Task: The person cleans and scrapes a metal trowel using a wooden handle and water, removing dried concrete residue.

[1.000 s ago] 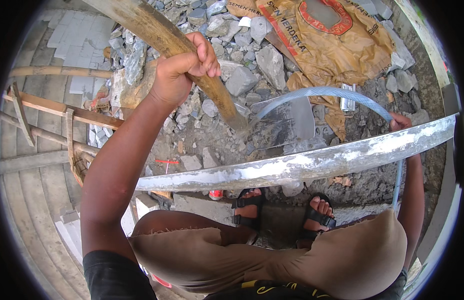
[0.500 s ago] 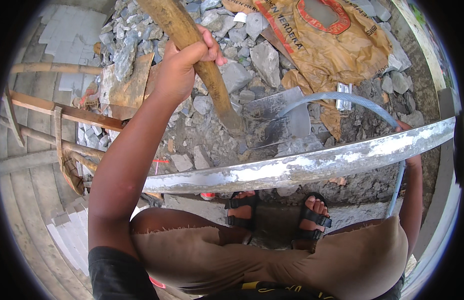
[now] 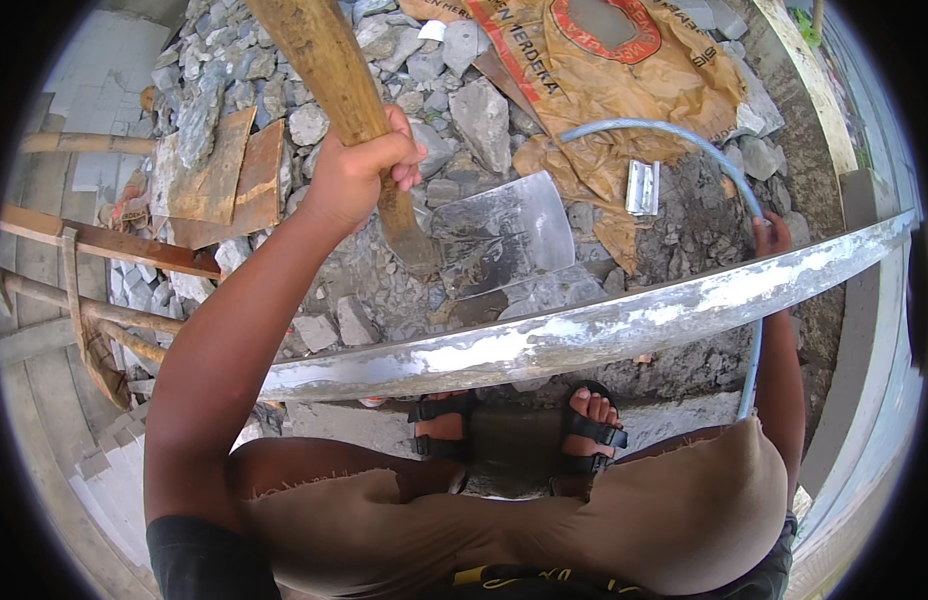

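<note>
Left hand [image 3: 356, 170]: firmly gripping brown curved wooden handle [image 3: 332, 75], presumably steadying flat grey metal blade [image 3: 516, 235].
Right hand [image 3: 771, 236]: seemingly enclosing pale-blue curved plastic hose [image 3: 674, 128], supporting its arch.

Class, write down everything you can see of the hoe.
The hoe has a thick, brown, scuffed wooden handle and a broad, flat blade, apparently metal, grey with dark smears and a shiny far end. The handle slants down from the picture's top edge, which cuts it off; the person's left hand grips it. The blade points right, above rubble; contact there is unclear.
</note>
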Demonstrator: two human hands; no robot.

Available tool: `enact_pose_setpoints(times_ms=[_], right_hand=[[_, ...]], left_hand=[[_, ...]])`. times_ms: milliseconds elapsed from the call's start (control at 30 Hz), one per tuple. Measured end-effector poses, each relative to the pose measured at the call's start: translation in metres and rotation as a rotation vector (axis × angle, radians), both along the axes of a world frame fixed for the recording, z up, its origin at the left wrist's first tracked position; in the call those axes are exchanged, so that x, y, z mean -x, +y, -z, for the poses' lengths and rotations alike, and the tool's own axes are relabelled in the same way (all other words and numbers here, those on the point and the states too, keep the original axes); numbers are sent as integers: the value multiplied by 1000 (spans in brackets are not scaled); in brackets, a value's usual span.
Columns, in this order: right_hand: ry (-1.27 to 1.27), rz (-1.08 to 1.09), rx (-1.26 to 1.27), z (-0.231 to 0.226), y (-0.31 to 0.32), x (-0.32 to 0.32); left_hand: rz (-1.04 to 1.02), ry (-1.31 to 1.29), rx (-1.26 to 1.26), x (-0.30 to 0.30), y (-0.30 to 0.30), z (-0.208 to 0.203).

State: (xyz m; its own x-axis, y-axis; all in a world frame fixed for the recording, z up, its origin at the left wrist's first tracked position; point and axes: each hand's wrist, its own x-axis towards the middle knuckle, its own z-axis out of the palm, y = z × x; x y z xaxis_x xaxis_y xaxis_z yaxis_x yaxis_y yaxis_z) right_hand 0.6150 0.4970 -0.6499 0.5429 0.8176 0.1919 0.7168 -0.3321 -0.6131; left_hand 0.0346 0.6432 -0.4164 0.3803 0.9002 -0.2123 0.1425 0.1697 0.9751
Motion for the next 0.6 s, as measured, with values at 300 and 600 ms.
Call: enact_pose_setpoints(times_ms=[300, 600], right_hand=[[-14, -189, 381, -23, 61, 225], [27, -310, -5, -31, 63, 266]], left_hand=[[-136, 77, -28, -45, -25, -15], [-159, 405, -187, -79, -13, -12]])
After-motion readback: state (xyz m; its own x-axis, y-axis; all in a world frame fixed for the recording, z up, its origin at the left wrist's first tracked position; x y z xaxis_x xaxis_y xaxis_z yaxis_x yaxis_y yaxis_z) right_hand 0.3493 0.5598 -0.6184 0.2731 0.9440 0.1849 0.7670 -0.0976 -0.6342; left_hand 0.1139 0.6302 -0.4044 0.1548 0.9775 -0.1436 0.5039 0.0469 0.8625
